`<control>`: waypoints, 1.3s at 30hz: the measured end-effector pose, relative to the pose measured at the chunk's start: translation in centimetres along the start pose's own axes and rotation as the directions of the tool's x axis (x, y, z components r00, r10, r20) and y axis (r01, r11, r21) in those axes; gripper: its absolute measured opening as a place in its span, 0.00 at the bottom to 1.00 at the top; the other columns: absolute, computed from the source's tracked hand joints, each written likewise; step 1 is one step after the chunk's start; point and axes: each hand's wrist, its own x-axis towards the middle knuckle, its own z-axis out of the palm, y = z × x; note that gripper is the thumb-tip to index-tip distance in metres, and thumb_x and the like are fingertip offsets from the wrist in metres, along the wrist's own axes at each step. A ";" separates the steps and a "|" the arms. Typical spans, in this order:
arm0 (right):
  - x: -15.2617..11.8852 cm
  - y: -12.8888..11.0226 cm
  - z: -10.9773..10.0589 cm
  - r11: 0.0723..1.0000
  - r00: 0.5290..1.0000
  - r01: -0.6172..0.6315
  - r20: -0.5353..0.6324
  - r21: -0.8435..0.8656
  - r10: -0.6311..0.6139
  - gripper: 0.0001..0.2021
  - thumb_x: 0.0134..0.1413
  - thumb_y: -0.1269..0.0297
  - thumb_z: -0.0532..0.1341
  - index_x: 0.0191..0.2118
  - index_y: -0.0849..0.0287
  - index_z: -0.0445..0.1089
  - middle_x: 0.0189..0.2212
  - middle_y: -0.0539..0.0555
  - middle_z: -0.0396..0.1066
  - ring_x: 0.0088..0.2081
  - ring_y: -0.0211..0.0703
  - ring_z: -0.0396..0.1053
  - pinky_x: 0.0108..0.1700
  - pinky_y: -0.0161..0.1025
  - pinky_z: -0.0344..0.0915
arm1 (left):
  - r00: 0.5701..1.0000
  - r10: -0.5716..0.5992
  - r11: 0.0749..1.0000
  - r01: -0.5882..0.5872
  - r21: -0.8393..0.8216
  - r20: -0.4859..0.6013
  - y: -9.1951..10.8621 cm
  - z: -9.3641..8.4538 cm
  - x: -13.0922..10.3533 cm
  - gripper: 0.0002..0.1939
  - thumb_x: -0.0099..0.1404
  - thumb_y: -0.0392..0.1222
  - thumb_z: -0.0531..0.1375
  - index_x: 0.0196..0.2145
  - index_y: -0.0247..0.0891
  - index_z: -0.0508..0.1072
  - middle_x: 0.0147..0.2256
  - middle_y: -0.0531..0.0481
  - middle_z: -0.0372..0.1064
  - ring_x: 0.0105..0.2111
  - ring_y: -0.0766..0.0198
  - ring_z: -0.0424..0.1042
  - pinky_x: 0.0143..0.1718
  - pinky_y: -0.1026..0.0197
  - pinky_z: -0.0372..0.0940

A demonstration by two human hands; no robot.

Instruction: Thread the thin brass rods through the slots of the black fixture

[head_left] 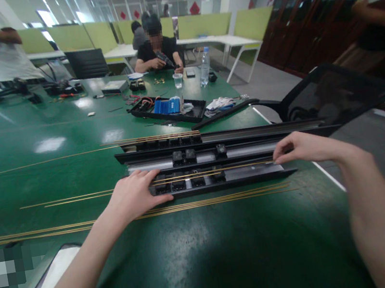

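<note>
Several long black channels lie side by side across the green table. The nearest channel [235, 183] holds several black blocks [178, 182] with thin brass rods [77, 198] running over them and out to the left. My left hand [135, 194] rests over this channel's left end, thumb and fingers spread across its two edges. At the channel's right end, my right hand [293, 148] is closed in a pinch on the end of a thin rod [254, 164]. The middle channel [155, 164] carries a few black blocks [190, 156]; more rods [162, 137] lie over the far channel [235, 134].
Loose brass rods [202, 204] lie in front of the channels. Behind them are a black tray [196, 110] with a blue item, a cloth [221, 105], a cup [178, 81] and a bottle [204, 67]. A mesh chair [345, 90] stands right. A person [157, 47] sits opposite.
</note>
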 end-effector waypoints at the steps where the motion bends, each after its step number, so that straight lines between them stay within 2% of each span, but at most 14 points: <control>1: 0.0 0.0 0.0 1.000 1.000 -0.004 0.000 0.001 0.004 0.12 0.48 0.55 0.66 0.32 0.60 0.80 0.33 0.59 0.80 0.37 0.53 0.74 0.41 0.45 0.66 | 1.000 0.005 1.000 -0.005 0.007 -0.002 0.0 0.0 0.0 0.44 0.55 0.75 0.55 0.60 0.44 0.68 0.53 0.41 0.74 0.52 0.43 0.72 0.46 0.48 0.69; 16: -0.4 1.7 -0.8 0.999 0.999 -0.041 0.001 -0.025 0.041 0.15 0.48 0.53 0.66 0.34 0.60 0.80 0.34 0.59 0.80 0.38 0.54 0.73 0.41 0.45 0.65 | 1.000 0.022 0.999 -0.022 0.024 -0.003 0.0 -0.1 -0.1 0.44 0.56 0.75 0.54 0.60 0.42 0.68 0.53 0.40 0.74 0.52 0.43 0.72 0.46 0.47 0.69; 22: -0.6 2.0 -1.1 0.994 0.994 -0.100 -0.038 -0.046 0.098 0.22 0.51 0.46 0.64 0.44 0.59 0.79 0.43 0.58 0.80 0.47 0.56 0.73 0.51 0.45 0.65 | 1.000 0.009 1.000 -0.009 0.017 0.007 -0.1 0.0 0.0 0.44 0.56 0.74 0.55 0.60 0.43 0.68 0.53 0.40 0.74 0.52 0.43 0.72 0.47 0.48 0.68; 27: -0.4 1.9 -1.1 0.991 0.988 -0.113 -0.109 -0.068 0.105 0.25 0.55 0.46 0.62 0.48 0.62 0.77 0.48 0.60 0.78 0.50 0.57 0.72 0.55 0.45 0.65 | 1.000 0.013 0.999 -0.013 0.035 0.001 -0.1 0.0 0.0 0.44 0.56 0.75 0.54 0.60 0.42 0.68 0.53 0.40 0.73 0.52 0.43 0.72 0.46 0.48 0.69; 35: -0.4 0.9 -0.8 0.991 0.978 -0.090 -0.194 -0.098 0.069 0.19 0.57 0.50 0.61 0.44 0.59 0.79 0.45 0.61 0.79 0.46 0.56 0.75 0.49 0.46 0.68 | 1.000 0.017 0.999 -0.017 0.049 0.001 -0.1 0.0 0.0 0.44 0.56 0.75 0.54 0.60 0.42 0.68 0.53 0.40 0.74 0.51 0.43 0.73 0.45 0.48 0.69; 39: -0.3 -0.3 -0.4 0.994 0.969 -0.053 -0.244 -0.098 0.028 0.20 0.58 0.50 0.60 0.45 0.60 0.78 0.45 0.62 0.79 0.45 0.55 0.75 0.46 0.45 0.70 | 1.000 0.016 0.999 -0.016 0.046 0.001 -0.1 0.0 0.0 0.45 0.56 0.76 0.54 0.60 0.42 0.68 0.53 0.39 0.73 0.52 0.43 0.73 0.46 0.48 0.69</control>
